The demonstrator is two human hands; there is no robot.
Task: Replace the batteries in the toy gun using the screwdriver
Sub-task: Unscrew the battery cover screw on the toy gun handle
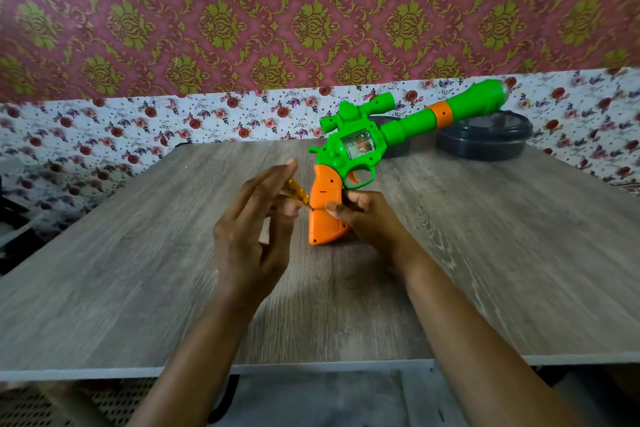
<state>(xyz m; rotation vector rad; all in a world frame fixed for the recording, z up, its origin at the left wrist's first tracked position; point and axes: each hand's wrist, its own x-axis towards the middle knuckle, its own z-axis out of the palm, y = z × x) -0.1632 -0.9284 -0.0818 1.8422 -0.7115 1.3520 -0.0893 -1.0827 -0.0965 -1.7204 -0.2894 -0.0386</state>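
- While steadying the toy gun (360, 146) upright, butt down on the table (485, 253), grips the orange handle (322, 184) with the right hand (367, 218), fingers curled round the far side and thumb pressed on the near face.
- Aims the barrel (433, 114) up and away to the right, above a dark round container (485, 140) at the back of the table.
- Pinches a yellow see-through screwdriver (296, 191) in the left hand (249, 239), apparently between thumb and fingers, with the longer fingers stretched out rather than wrapped round the tool.
- Sets the tip at a small screw (312, 209) on the left edge of the battery cover (323, 218), slanting down from the upper left.
- Cannot tell whether the tip is fully seated; too small and blurred.
- Judged step: loosening the cover screw. Early in the job, with the cover on and no batteries in sight.
- Next move calls for keeping the tip square in the screw head, pressing inward while twisting, and bracing the handle firmly to stop any swivel on the butt.
- Worth guarding against a slip across the plastic, given so light a pinch on so slim a tool.
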